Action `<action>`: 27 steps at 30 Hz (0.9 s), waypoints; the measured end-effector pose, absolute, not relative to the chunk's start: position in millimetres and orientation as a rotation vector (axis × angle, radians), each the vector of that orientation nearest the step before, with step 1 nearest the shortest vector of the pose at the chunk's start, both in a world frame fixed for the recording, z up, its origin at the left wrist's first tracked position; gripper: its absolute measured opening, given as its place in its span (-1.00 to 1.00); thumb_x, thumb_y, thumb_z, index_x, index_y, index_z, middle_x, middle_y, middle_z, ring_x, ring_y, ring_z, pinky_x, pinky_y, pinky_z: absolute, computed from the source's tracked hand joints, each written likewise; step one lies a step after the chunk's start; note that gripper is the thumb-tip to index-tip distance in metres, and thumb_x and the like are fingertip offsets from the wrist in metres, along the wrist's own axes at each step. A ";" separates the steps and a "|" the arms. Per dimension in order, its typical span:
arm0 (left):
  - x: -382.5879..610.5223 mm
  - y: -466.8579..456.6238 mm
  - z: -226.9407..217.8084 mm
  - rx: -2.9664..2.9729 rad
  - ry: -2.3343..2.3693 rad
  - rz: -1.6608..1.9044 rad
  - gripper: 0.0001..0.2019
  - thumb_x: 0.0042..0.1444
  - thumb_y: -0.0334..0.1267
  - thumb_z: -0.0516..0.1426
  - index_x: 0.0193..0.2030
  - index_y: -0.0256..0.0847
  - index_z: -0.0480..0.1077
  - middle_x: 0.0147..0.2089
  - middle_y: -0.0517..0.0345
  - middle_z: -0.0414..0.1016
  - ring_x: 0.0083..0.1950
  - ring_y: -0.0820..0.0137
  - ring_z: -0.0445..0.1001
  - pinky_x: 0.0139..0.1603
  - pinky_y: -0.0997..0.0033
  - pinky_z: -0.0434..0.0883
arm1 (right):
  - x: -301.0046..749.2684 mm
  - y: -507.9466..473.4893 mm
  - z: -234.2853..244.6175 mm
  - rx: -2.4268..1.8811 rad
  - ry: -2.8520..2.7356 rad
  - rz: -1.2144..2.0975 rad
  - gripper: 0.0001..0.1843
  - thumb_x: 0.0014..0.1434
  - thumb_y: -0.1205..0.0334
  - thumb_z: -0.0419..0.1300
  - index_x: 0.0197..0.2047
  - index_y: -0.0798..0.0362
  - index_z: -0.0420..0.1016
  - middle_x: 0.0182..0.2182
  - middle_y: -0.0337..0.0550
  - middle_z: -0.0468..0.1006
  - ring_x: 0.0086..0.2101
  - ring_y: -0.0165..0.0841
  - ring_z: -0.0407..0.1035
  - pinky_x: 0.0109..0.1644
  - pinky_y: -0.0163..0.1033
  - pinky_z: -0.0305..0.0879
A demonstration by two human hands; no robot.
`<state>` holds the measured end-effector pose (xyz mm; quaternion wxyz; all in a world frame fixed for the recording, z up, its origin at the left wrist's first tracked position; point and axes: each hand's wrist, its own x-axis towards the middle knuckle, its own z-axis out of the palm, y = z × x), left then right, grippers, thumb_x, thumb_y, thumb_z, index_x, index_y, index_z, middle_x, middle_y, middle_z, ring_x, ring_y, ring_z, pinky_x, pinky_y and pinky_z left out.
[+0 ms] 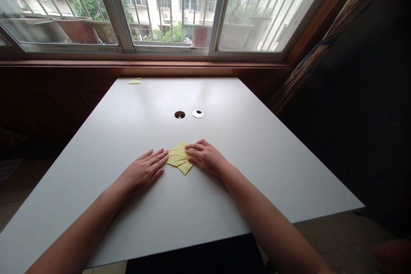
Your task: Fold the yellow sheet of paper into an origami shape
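A folded yellow paper lies on the white table, near the middle. My left hand lies flat on the table, fingers stretched out, its fingertips touching the paper's left edge. My right hand rests on the paper's right side, fingers extended and pressing down on it. Part of the paper is hidden under my right fingers.
A round cable hole and a silver cap sit beyond the paper. A small yellow scrap lies at the table's far edge. Behind it runs a wooden sill and a barred window. A curtain hangs at right.
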<state>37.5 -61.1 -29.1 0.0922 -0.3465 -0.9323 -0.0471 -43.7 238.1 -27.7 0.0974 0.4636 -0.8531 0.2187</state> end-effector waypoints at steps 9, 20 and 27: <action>37.3 -66.8 -28.7 -0.830 -2.831 -0.114 -0.47 0.38 -0.04 -0.09 0.44 -0.05 0.01 0.43 0.15 0.11 0.46 0.23 0.06 0.45 0.03 0.06 | -50.5 250.6 -29.5 1.323 -2.531 0.844 -0.74 0.28 0.18 0.21 0.01 -0.18 0.60 0.03 -0.21 0.56 -0.08 -0.21 0.32 0.04 -0.07 0.41; 33.6 -80.7 -29.6 -0.827 -2.714 -0.112 -0.58 0.35 -0.16 -0.02 0.32 -0.05 0.27 0.37 0.16 0.23 0.34 0.22 0.30 0.35 0.10 0.30 | -56.5 259.7 -33.7 1.190 -2.571 1.083 -0.81 0.20 0.17 0.31 -0.12 -0.26 0.66 -0.01 -0.25 0.58 -0.10 -0.23 0.32 -0.02 -0.10 0.43; 31.2 -95.1 -25.8 -0.769 -2.692 -0.208 -0.68 0.33 -0.16 0.00 0.13 0.03 0.46 0.30 0.23 0.35 0.21 0.23 0.44 0.22 0.12 0.44 | -55.5 259.3 -33.2 1.167 -2.572 1.088 -0.84 0.18 0.17 0.32 -0.16 -0.24 0.67 -0.03 -0.24 0.59 -0.12 -0.24 0.32 -0.03 -0.09 0.42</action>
